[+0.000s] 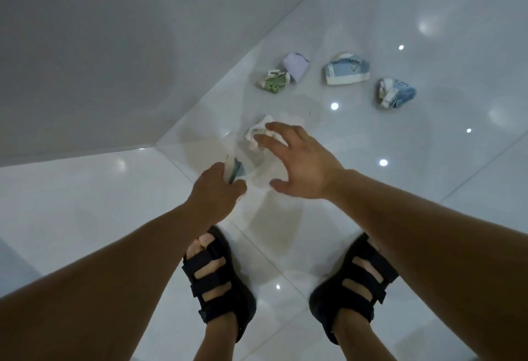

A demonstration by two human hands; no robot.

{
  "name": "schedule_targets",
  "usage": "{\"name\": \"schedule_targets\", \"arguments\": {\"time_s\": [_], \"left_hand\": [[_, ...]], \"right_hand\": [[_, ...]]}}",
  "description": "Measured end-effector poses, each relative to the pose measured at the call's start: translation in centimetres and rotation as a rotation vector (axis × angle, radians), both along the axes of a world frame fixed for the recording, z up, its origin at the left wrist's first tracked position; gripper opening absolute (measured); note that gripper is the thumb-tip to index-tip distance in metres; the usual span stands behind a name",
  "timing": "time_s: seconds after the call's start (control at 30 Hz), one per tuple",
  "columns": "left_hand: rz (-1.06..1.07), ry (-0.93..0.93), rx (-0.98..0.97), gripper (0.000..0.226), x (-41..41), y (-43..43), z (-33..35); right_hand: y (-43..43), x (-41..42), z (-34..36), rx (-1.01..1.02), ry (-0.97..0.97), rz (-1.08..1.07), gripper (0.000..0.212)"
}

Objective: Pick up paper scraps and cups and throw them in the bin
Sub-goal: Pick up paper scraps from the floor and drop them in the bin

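Collecting step, nothing binned yet. Gripping a flattened blue-and-white scrap (235, 170) in the left hand (217, 186), knuckles curled round it, one edge poking out above them. Reaching with the right hand (303, 166), its fingers (278, 127) straight and spread, thumb out to the near side, holding nothing.

Right at those fingertips, partly under them: a crumpled white paper scrap (257, 135) on the glossy tiled floor (85, 203). Hard to tell whether touching it or just above. Between thumb and fingers, below the palm: a second white paper piece (264, 179), faint against the tile.

Well beyond the fingertips, apart from both hands: a green cup (274, 82) crushed, with a lilac cup (295, 66) just beside it, then out past the little-finger side a pale blue cup (347, 72) and a darker blue cup (395, 92), both crumpled too.

Next, probably: close the right fingers round the white scrap and lift. Calls for a wide, gentle pinch from above, as light paper seems likely to skid on such a smooth floor. Then on to the cups. No bin in view, so turning to find it before dropping anything
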State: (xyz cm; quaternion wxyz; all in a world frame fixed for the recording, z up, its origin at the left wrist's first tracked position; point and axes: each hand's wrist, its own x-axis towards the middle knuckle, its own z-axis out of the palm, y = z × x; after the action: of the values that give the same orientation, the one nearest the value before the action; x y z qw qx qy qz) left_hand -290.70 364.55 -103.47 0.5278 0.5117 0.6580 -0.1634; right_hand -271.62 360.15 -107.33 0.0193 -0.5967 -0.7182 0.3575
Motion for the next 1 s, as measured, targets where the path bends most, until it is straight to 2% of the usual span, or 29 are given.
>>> {"name": "schedule_targets", "arguments": {"time_s": [0.1,0.17,0.3,0.4,0.47,0.57,0.67,0.87,1.0], "left_hand": [[-0.116,0.094,0.079,0.022,-2.9,0.0,-1.3],[-0.144,0.120,0.076,0.022,-4.4,-0.4,-1.8],[-0.170,0.163,0.075,0.021,-6.4,-0.9,-1.6],[-0.184,0.166,0.076,0.020,-6.1,-0.8,-0.3],[-0.202,0.148,0.077,0.021,-4.7,-0.4,1.0],[-0.230,0.099,0.092,0.022,-0.9,0.5,4.1],[-0.310,0.047,0.158,0.018,4.4,1.7,9.2],[-0.532,-0.031,0.332,0.019,14.4,2.9,24.6],[-0.608,-0.112,0.323,0.039,19.1,1.3,35.7]], "right_hand": [[4.0,-1.1,-3.1,-0.014,-0.222,0.011,0.091],[5.5,-2.7,-4.9,-0.032,-0.258,0.032,0.086],[2.7,-4.7,-6.3,-0.093,-0.310,0.054,0.051],[-2.1,-4.1,-5.3,-0.228,-0.265,0.009,0.037],[-4.2,-2.7,-3.5,-0.292,-0.170,-0.129,0.034],[-5.1,0.6,1.3,-0.307,-0.069,-0.344,0.029],[-5.2,4.9,7.8,-0.296,-0.042,-0.389,0.038],[-6.9,12.0,24.1,-0.231,-0.085,-0.423,0.025],[-9.5,14.7,35.9,-0.169,-0.081,-0.571,0.035]]}}
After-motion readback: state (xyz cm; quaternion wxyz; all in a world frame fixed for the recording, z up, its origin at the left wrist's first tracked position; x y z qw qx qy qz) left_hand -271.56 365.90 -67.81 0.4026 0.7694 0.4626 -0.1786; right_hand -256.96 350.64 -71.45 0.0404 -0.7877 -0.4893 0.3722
